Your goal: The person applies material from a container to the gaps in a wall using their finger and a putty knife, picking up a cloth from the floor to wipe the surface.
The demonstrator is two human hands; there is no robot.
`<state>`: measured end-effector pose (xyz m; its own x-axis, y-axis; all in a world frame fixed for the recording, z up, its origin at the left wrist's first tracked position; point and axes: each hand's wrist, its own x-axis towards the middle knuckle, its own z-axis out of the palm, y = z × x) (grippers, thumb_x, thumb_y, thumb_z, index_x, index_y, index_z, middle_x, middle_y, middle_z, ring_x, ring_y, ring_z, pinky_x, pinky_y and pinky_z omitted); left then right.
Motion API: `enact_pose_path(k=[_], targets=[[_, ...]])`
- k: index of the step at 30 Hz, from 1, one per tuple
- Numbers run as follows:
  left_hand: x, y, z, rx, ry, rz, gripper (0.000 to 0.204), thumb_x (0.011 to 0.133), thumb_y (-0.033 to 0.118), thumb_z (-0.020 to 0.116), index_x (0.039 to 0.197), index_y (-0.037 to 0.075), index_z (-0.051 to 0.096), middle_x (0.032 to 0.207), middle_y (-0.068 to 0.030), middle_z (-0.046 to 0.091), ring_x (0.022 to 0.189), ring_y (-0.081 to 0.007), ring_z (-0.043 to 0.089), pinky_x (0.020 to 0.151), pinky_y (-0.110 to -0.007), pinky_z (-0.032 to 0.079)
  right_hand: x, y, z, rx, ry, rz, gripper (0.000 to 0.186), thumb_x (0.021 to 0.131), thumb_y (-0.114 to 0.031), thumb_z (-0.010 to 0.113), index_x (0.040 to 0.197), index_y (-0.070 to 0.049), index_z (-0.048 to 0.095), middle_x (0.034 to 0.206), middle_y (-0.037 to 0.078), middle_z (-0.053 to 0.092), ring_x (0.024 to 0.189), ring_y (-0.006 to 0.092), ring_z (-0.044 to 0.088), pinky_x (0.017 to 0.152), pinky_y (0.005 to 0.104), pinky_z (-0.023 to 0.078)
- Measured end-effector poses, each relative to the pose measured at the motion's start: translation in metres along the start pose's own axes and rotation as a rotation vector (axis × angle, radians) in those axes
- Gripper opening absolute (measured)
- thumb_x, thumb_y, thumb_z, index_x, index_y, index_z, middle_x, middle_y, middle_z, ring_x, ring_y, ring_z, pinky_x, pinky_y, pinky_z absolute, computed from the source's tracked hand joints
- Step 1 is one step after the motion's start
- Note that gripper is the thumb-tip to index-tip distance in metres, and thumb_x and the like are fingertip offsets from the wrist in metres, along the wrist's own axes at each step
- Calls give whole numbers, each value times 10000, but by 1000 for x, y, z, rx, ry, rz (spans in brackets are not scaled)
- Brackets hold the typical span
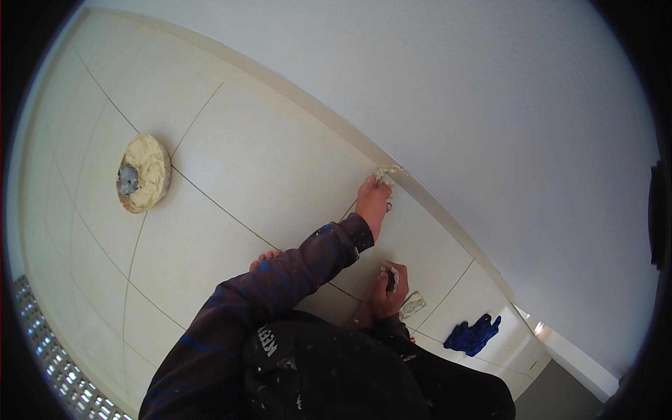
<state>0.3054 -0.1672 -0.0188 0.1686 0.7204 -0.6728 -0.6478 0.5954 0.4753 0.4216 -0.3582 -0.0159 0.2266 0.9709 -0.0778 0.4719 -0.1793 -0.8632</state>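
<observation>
My left hand [372, 204] is closed at the foot of the white wall [504, 119], against the skirting [420, 189], with cream paste [385, 172] at its fingertips; what it grips is hidden. Lower right, my right hand [387, 294] curls round a dark, paste-smeared object that I cannot make out. Just beside it lies a small flat, paste-streaked piece [414, 304] on the tiled floor [231, 168]. To the left sits a shallow round container [150, 192] of cream paste, with a grey blade-like piece [128, 179] in it.
A crumpled dark blue cloth [470, 336] lies on the tiles at the right. My bare toes [264, 259] show beside my left sleeve. A perforated block screen [52, 353] curves along the lower left. The wall ends near a pale ledge [581, 367] at the lower right.
</observation>
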Motion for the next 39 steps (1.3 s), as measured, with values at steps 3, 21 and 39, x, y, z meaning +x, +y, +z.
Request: enact_pose_path(k=[3, 21, 39], targets=[[-9, 8, 5, -49, -27, -6, 295, 963, 71, 497, 1244, 137, 558, 1038, 47, 563, 859, -78, 492, 741, -285, 412, 0, -1, 0, 9, 2, 3, 244, 917, 16, 503, 1127, 31, 627, 1022, 101, 625, 925, 175, 614, 853, 296, 507], [-44, 38, 22, -129, -171, 51, 216, 941, 48, 495, 1125, 109, 592, 1021, 42, 566, 841, -76, 510, 734, -284, 418, 1, -7, 0, -6, 11, 32, 238, 921, 4, 509, 1122, 33, 634, 1002, 95, 623, 902, 174, 614, 831, 300, 512], [-34, 19, -7, 237, -103, 80, 320, 947, 69, 520, 1253, 92, 611, 1034, 35, 592, 899, -63, 496, 788, -277, 417, -1, -3, -1, 12, -1, 32, 252, 919, 9, 504, 1136, 34, 629, 1014, 91, 613, 896, 164, 603, 824, 293, 506]])
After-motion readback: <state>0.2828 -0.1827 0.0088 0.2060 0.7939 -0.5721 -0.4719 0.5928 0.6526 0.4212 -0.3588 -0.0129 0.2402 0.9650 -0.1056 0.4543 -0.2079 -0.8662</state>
